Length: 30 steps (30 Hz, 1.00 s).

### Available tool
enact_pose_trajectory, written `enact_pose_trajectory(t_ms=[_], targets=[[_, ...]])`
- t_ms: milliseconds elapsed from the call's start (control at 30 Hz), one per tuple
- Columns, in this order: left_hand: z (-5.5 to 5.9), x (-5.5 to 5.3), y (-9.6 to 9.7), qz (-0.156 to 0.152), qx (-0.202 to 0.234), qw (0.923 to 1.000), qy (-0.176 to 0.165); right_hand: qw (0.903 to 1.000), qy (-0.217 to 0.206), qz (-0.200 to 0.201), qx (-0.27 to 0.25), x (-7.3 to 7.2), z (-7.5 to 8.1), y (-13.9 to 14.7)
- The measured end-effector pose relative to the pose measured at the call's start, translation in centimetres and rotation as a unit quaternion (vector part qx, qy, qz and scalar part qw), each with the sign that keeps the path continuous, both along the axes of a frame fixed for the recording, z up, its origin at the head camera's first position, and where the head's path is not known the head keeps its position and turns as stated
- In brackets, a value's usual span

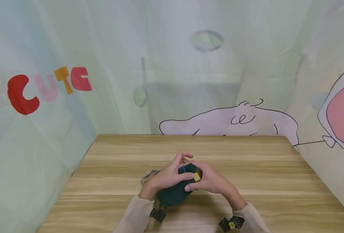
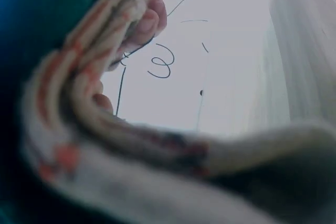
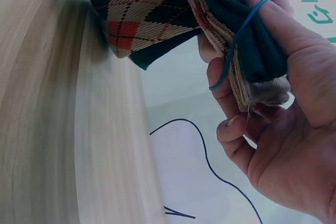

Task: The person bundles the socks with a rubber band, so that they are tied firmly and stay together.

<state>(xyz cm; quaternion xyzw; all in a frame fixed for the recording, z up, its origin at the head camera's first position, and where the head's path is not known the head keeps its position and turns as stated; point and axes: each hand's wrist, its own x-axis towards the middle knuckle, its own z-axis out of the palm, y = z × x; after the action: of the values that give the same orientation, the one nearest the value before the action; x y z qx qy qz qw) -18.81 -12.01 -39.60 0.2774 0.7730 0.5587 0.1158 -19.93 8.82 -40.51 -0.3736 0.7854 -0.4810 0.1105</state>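
A thick folded cloth (image 1: 172, 195), dark green outside, is held between both hands above the table. Its other face shows an argyle pattern (image 3: 157, 17) in red, black and cream in the right wrist view. My left hand (image 1: 169, 174) grips the bundle, thumb along its upper side. A thin blue rubber band (image 3: 231, 56) crosses the bundle's end. My right hand (image 1: 212, 179) holds this band stretched over thumb and finger, close around the folded end. Near the fingertips is a small yellow patch (image 1: 197, 176). Folded layers (image 2: 79, 87) fill the left wrist view, blurred.
The wooden table (image 1: 116, 155) lies under the hands. A beige piece of fabric (image 1: 147, 176) sticks out beyond the left wrist. A printed curtain (image 1: 116, 97) with letters and cartoon figures closes off the back and sides.
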Motion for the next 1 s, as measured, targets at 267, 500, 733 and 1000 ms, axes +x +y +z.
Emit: enact_pose_trajectory(t_ms=[267,500,733,1000], targets=[[-0.1,0.1,0.2,0.066,-0.003,0.9974,0.029,0.9987,0.004,-0.034,-0.038,0.0,0.5,0.4],[0.0,-0.3,0.0,0.124,-0.021,0.9898,0.068,0.9939,-0.009,-0.092,-0.059,-0.2,1.2,0.7],[0.3,-0.3,-0.1,0.133,-0.032,0.9884,0.067,0.9903,-0.040,-0.106,-0.080,-0.1,1.6,1.0],[0.4,0.0,0.3,0.088,-0.035,0.9941,0.052,0.9942,-0.030,-0.079,-0.067,-0.4,1.1,1.0]])
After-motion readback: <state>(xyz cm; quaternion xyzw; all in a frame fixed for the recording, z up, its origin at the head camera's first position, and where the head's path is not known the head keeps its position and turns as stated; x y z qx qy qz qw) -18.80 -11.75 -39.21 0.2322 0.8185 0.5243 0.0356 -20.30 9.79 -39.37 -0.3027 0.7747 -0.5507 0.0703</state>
